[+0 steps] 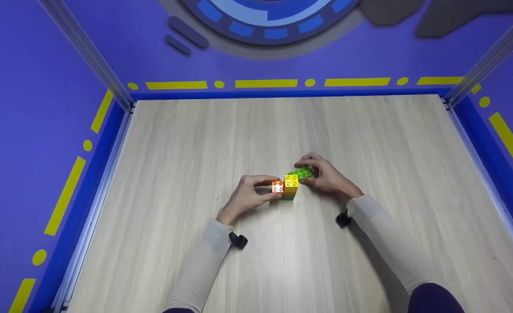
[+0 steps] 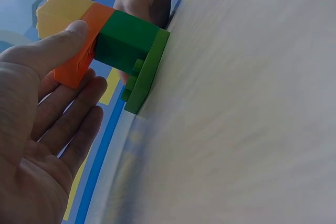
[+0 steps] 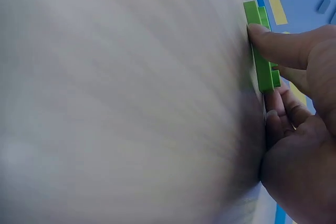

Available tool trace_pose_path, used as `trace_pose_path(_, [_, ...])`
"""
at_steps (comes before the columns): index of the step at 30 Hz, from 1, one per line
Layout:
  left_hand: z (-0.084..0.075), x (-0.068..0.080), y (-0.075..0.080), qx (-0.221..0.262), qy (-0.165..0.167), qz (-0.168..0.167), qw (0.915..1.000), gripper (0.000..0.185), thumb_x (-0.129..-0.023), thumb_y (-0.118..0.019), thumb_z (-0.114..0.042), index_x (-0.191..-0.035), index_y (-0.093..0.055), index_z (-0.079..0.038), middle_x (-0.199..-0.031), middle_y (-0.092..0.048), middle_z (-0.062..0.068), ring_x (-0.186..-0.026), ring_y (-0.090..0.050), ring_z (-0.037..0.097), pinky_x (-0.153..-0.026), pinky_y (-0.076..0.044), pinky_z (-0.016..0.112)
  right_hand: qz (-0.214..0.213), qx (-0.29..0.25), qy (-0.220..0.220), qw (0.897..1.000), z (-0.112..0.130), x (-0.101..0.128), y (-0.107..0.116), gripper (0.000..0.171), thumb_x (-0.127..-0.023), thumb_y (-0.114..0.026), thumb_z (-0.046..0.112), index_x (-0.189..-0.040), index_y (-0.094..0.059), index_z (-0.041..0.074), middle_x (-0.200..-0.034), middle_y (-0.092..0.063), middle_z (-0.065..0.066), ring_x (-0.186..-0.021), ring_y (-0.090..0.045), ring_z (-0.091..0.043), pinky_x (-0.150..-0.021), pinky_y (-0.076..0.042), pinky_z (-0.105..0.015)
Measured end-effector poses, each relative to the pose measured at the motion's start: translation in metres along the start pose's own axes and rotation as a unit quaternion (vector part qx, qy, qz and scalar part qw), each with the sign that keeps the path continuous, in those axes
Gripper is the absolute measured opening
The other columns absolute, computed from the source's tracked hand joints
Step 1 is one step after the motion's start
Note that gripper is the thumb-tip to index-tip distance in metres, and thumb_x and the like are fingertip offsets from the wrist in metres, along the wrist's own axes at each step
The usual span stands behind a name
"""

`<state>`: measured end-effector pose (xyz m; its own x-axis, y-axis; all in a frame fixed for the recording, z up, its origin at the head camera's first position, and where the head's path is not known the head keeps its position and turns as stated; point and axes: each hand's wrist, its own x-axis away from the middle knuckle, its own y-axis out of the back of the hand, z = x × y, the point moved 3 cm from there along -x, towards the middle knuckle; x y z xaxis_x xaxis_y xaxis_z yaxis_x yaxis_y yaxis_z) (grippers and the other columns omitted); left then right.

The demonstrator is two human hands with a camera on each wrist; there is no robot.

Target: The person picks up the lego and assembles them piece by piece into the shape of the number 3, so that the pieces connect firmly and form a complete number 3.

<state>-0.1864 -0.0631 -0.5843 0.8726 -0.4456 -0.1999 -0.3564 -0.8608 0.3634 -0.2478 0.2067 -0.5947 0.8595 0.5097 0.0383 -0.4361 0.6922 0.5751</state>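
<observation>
A small block stack stands mid-table: a yellow brick (image 1: 291,180) on top, an orange brick (image 2: 79,66) below it and jutting out to the left, then a dark green brick (image 2: 126,40). A light green plate (image 2: 147,74) with studs shows at the stack's foot in the left wrist view. My left hand (image 1: 248,194) pinches the jutting orange brick between thumb and fingers. Just behind and to the right of the stack, my right hand (image 1: 326,176) grips a bright green studded plate (image 3: 263,59), its thumb along the near edge, close over the table.
The wood-grain table (image 1: 186,143) is bounded by a blue wall panel (image 1: 256,65) with yellow dashes at the back and similar panels at both sides. Metal frame posts (image 1: 91,56) stand at the back corners. A small black camera (image 1: 238,240) sits on each wrist.
</observation>
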Motion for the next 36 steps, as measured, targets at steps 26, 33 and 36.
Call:
trace_pose_path(26, [0.001,0.001,0.003,-0.012,-0.018,0.013,0.9997,0.047,-0.088,-0.090,-0.025,-0.131,-0.076,-0.011,-0.129,-0.078,0.004,-0.119,-0.073,0.017,-0.104,-0.058,0.032,-0.009,-0.006,-0.019,1.000,0.005,-0.003,0.003,0.031,-0.094,-0.081,0.005,-0.125,-0.077,0.011,-0.125,-0.065,-0.009,-0.111,-0.055,-0.024,-0.096,-0.043,-0.036])
trace_pose_path(33, [0.002,0.001,0.003,-0.008,-0.013,0.009,0.9999,0.046,-0.088,-0.091,-0.024,-0.130,-0.077,-0.012,-0.128,-0.078,0.003,-0.117,-0.074,0.015,-0.104,-0.059,0.033,-0.018,-0.012,-0.015,1.000,0.007,-0.002,0.006,0.032,-0.094,-0.081,0.005,-0.126,-0.077,0.009,-0.123,-0.065,-0.011,-0.112,-0.058,-0.024,-0.101,-0.047,-0.037])
trace_pose_path(36, [0.002,0.001,0.003,-0.003,-0.015,0.009,0.9998,0.045,-0.088,-0.091,-0.022,-0.130,-0.077,-0.012,-0.128,-0.078,0.004,-0.117,-0.074,0.016,-0.103,-0.060,0.034,-0.022,-0.009,-0.010,1.000,0.010,0.000,0.006,0.032,-0.094,-0.081,0.004,-0.126,-0.077,0.009,-0.121,-0.064,-0.011,-0.109,-0.058,-0.024,-0.097,-0.047,-0.034])
